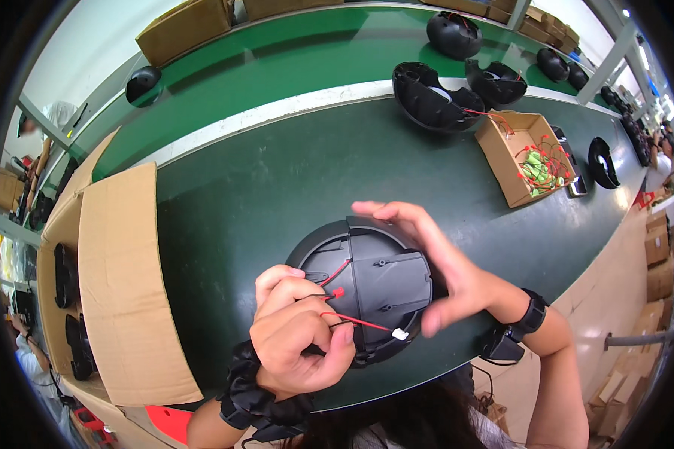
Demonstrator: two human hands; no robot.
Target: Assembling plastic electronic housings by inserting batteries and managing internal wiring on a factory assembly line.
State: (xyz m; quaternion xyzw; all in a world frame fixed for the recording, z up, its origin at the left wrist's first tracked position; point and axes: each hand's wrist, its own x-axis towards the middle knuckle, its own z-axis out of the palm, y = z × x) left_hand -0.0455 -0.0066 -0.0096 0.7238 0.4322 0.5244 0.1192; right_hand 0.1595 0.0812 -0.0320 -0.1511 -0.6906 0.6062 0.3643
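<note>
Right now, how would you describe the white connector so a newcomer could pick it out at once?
At the dark green tabletop, find the round black housing between the left hand and the right hand. Over its lower right part, near the right thumb, a small white connector ends a red wire. Its white colour sets it apart from the red plug nearer the housing's middle.

My right hand, right of centre, is bare; black wrist strap fitted, boxy black module attached. My left hand, lower centre, is bare; gathered black fabric band worn at the wrist.
</note>
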